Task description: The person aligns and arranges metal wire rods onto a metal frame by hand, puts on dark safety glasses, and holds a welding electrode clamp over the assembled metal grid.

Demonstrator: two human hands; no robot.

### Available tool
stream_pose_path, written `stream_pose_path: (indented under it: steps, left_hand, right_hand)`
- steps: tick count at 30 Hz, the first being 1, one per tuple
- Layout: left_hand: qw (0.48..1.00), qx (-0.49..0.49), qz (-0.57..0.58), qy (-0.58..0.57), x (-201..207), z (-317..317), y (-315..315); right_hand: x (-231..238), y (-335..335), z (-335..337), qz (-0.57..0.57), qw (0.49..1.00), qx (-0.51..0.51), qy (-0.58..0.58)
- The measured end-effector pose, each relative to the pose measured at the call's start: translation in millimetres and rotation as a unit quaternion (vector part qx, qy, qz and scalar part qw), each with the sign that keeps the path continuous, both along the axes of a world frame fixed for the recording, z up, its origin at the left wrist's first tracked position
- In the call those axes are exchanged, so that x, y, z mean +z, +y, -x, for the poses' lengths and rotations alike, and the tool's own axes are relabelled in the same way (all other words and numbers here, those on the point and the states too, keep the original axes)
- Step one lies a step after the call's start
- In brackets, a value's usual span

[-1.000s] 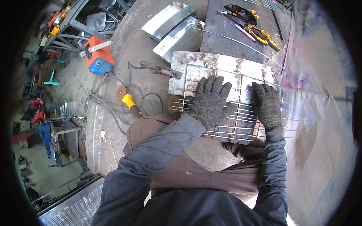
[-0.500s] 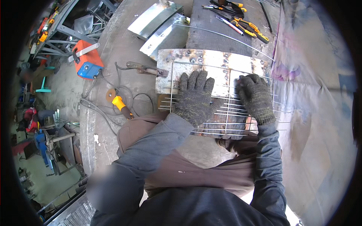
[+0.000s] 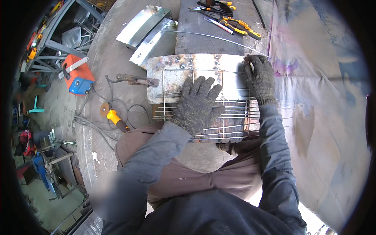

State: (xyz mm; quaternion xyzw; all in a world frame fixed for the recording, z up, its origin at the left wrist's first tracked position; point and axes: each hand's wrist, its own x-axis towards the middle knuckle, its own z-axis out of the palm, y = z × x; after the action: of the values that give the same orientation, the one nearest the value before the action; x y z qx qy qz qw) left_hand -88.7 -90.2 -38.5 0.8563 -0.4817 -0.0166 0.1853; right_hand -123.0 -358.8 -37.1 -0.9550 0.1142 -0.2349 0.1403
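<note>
The wire grid (image 3: 223,121) lies over the near part of the pale steel plate (image 3: 233,84) and reaches past the plate's near edge, with several bar ends jutting out to the right. The gloved left hand (image 3: 197,105) rests on it with fingers spread wide and nearly straight, pressing rather than gripping. The gloved right hand (image 3: 259,76) is at the plate's far right corner, its fingers curled; whether they pinch a bar or anything else, I cannot tell. Judging by this hold, an even press from the left palm would serve best, so that the bars lie flat and the grid does not rock or skew while the right fingers work at the corner. Sighting the grid's far bar against the plate's far edge would help keep the two square. The earth clamp (image 3: 145,81) bites the plate's left edge, so a slide leftward has little room. Beyond it, the angle grinder (image 3: 116,119) and looped cables (image 3: 96,125) crowd the left. On the far side, a loose rod (image 3: 219,38) slants toward the right hand, with pliers (image 3: 246,27) past it. To the right, the draped cloth (image 3: 309,98) leaves more open room, though the protruding bar ends could snag the right sleeve.
</note>
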Motion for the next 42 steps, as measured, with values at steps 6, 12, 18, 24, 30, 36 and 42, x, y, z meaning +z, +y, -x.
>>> stream_pose_path:
  steps: [6, 12, 18, 24, 30, 36, 42]
  left_hand:
    - [0.994, -0.11, 0.021, 0.012, -2, 13, -7]
    - [0.991, -0.125, -0.018, 0.037, 2, 16, -15]
    - [0.999, -0.041, -0.015, 0.025, 6, -20, 4]
    - [0.997, 0.039, 0.063, 0.038, 27, -54, 22]
    - [0.925, 0.129, 0.337, -0.122, 41, -65, 17]
    - [0.963, 0.106, 0.136, -0.208, 30, -72, 44]
    - [0.979, 0.14, 0.073, -0.129, 24, -62, 24]
  right_hand:
    - [5, -20, -54, 0.118, 0.984, -0.066, 0.112]
    - [8, -57, -98, 0.131, 0.954, -0.045, 0.266]
    - [18, -48, -88, 0.062, 0.947, 0.007, 0.315]
    - [37, -46, -63, 0.135, 0.988, 0.034, 0.072]
    - [57, 21, 28, -0.005, 0.994, 0.092, -0.064]
    - [23, 61, 29, -0.092, 0.983, 0.156, -0.006]
    - [-1, 36, 26, -0.033, 0.993, 0.112, -0.008]
